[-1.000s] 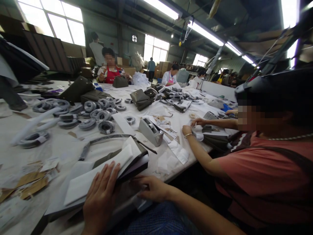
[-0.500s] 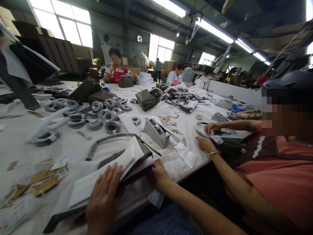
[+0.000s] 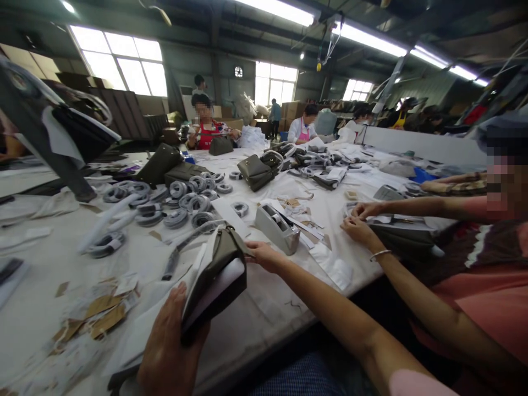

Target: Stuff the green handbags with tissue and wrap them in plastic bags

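Note:
A dark olive handbag [image 3: 226, 256] stands tilted at the table's near edge, with white paper [image 3: 197, 263] against its left side. My left hand [image 3: 171, 341] grips the bag's near end from the left; its thumb is hidden. My right hand [image 3: 264, 256] pinches a dark strap at the bag's upper right, fingertips closed. From the bag's far side a wrapped handle [image 3: 175, 253] curves onto the table. Just beyond my right hand stands a grey tape dispenser [image 3: 277, 228].
Several wrapped coiled straps [image 3: 202, 201] lie beyond the bag. Brown paper tags [image 3: 105, 313] are piled at left. More olive handbags [image 3: 258, 170] sit further back. At right a co-worker's hands [image 3: 361, 223] work on another bag. A grey post [image 3: 61, 148] rises at left.
The bag has been tipped more upright, its base turned towards me. My right hand has risen from its lower right side to the strap. My left hand has shifted from the paper's top to the bag's side.

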Action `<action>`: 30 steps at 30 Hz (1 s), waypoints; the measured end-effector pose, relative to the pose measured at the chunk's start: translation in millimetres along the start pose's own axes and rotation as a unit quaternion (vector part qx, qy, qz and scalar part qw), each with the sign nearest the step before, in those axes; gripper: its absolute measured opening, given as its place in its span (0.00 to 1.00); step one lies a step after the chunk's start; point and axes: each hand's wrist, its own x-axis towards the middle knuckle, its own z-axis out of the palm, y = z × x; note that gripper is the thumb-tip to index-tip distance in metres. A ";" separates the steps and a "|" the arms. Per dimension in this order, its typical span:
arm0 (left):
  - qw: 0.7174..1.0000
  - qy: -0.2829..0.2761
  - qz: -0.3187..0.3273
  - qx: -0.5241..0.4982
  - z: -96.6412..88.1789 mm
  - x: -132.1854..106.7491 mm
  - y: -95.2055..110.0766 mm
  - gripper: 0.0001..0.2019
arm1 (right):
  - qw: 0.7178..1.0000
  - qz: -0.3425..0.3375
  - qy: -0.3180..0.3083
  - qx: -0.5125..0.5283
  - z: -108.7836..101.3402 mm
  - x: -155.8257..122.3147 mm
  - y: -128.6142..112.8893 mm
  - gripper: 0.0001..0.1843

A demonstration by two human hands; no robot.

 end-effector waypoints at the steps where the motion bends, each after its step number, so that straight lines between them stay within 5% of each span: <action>1: 1.000 0.002 -0.012 0.002 -1.5 1.0 0.3 0.35 | 1.000 0.008 0.017 -0.004 3.1 -12.1 1.7 0.27; 5: 0.998 0.011 -0.053 0.013 -4.9 3.8 2.8 0.37 | 0.990 -0.006 0.071 -0.119 26.3 -74.2 12.5 0.38; 8: 0.997 0.013 -0.070 0.033 -5.3 5.5 2.9 0.39 | 0.945 -0.071 0.059 -0.312 45.2 -105.9 21.2 0.47; 13: 0.996 0.014 -0.075 0.041 -5.2 6.8 0.9 0.40 | 0.886 -0.078 0.029 -0.457 46.4 -93.5 19.8 0.26; 19: 0.991 -0.021 -0.128 0.039 -8.6 6.7 1.4 0.39 | 0.893 -0.047 0.029 -0.447 33.9 -96.9 6.1 0.27; 24: 0.992 -0.010 -0.124 0.019 -13.3 10.0 4.4 0.38 | 0.935 -0.011 -0.101 -0.339 22.7 -137.8 -4.6 0.17; 27: 0.992 -0.009 -0.128 0.023 -13.9 12.3 5.7 0.38 | 0.909 0.012 -0.001 -0.417 8.6 -129.9 -6.1 0.19; 30: 0.993 -0.005 -0.116 0.020 -13.1 11.4 4.7 0.38 | 0.865 0.023 0.085 -0.494 -5.8 -101.3 -1.5 0.30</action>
